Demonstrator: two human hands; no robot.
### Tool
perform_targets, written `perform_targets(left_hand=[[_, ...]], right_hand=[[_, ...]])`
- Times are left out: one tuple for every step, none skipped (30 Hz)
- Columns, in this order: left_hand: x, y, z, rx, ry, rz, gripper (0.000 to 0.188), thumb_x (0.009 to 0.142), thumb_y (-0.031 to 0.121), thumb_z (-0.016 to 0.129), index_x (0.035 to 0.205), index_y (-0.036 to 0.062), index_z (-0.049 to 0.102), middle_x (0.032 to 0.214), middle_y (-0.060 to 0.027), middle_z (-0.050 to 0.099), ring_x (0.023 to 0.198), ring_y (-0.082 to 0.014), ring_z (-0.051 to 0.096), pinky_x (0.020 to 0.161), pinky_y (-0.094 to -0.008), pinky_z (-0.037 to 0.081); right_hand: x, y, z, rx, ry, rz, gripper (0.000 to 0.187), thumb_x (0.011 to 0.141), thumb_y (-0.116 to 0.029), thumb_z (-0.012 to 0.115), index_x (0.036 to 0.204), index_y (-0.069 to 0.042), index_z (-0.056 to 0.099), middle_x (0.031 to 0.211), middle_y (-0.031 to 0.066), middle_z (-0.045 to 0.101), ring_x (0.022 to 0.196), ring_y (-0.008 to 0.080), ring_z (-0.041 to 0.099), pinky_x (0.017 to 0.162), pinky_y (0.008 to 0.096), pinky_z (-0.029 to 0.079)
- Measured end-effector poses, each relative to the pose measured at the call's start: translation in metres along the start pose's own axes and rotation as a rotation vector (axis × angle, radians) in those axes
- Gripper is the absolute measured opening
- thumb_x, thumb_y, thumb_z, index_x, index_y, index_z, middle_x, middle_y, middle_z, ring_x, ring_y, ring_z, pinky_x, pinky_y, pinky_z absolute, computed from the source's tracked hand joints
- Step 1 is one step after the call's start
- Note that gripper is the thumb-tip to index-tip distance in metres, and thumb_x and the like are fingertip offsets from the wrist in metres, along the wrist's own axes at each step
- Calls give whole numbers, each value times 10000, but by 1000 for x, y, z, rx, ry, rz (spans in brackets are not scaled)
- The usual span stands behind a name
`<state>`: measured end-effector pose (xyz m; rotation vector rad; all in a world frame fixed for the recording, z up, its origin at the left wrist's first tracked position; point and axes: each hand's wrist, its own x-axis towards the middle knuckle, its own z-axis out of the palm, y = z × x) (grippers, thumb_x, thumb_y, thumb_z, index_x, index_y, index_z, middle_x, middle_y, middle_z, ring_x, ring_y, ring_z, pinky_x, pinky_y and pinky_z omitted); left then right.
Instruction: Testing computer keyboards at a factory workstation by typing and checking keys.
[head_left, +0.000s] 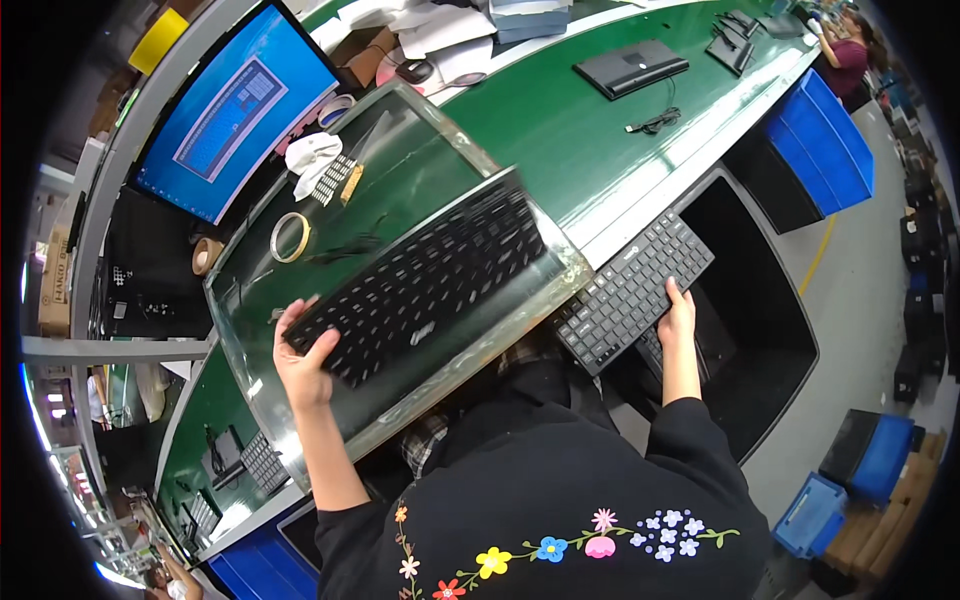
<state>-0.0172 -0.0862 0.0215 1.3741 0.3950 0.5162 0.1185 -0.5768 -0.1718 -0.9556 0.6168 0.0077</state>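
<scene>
My left hand grips the left end of a long black keyboard, thumb on top. That keyboard is raised at a slant above a clear glass-like panel on the green bench, and its keys are smeared by motion. Off to the right, my right hand holds a second black keyboard by its near edge, the thumb on the keys. This one hangs over a large black bin, past the panel's corner. The fingers under both keyboards are hidden.
A lit monitor stands at the back left. Yellow tape, a white cloth and small labels lie on the panel. Farther along the green bench rest a dark flat device and a coiled cable. Blue bins stand right.
</scene>
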Motion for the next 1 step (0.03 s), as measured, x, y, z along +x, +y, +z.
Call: perform_targets(left_hand=[[6,-2,15,214,-103,176,636,692,-73,716,1272,-2,465,1285,-172,529,1103,-241,568,964,-334,444]], right_hand=[[1,-2,-5,43,-4,-1,527,857,-108,655,1324,-57,416,1248,124,539,1122,253,527,999,383,393]])
